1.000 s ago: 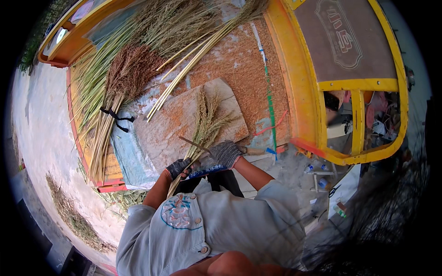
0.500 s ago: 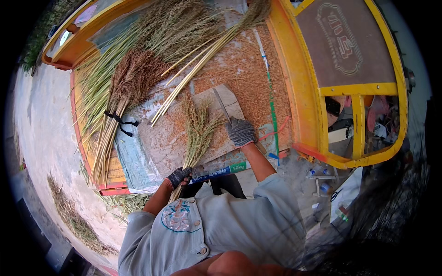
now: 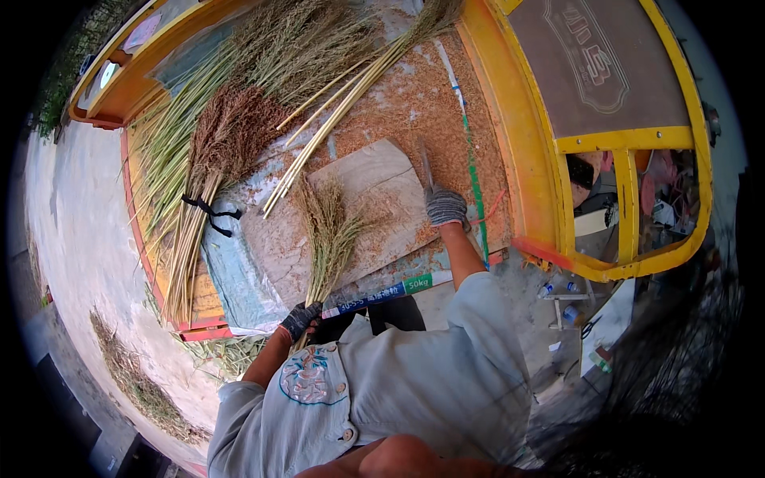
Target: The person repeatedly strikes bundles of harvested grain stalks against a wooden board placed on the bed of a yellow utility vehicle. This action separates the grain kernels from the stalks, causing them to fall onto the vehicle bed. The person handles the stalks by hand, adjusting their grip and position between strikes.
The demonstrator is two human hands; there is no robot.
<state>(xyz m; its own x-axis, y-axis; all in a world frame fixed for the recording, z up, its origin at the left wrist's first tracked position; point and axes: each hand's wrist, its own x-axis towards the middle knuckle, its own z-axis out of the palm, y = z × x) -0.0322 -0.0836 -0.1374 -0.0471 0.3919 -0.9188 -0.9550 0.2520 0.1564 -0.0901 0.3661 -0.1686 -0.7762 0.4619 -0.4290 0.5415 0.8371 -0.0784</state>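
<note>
Low in the middle, my left hand (image 3: 301,320), in a grey knit glove, is closed around the stems of a small bunch of broomcorn (image 3: 331,243). Its seedy green-brown heads fan out away from me over a worn flat board (image 3: 382,187). To the right, my gloved right hand (image 3: 445,206) grips a long narrow metal blade (image 3: 425,163), which looks like a knife and points away from me. The blade is at the board's right edge, apart from the broomcorn. My fingers hide its handle.
Left of the board lies a reddish broomcorn bundle (image 3: 231,131) tied with black cord (image 3: 209,207). Green stalks (image 3: 179,131) and loose pale stalks (image 3: 327,131) lie beyond. Reddish seeds (image 3: 446,103) cover the sheeting. A yellow metal frame (image 3: 518,159) rises at the right.
My right hand and the blade have moved right, off the board's middle. The broomcorn heads have shifted slightly left, and my left hand keeps its hold on the stems.
</note>
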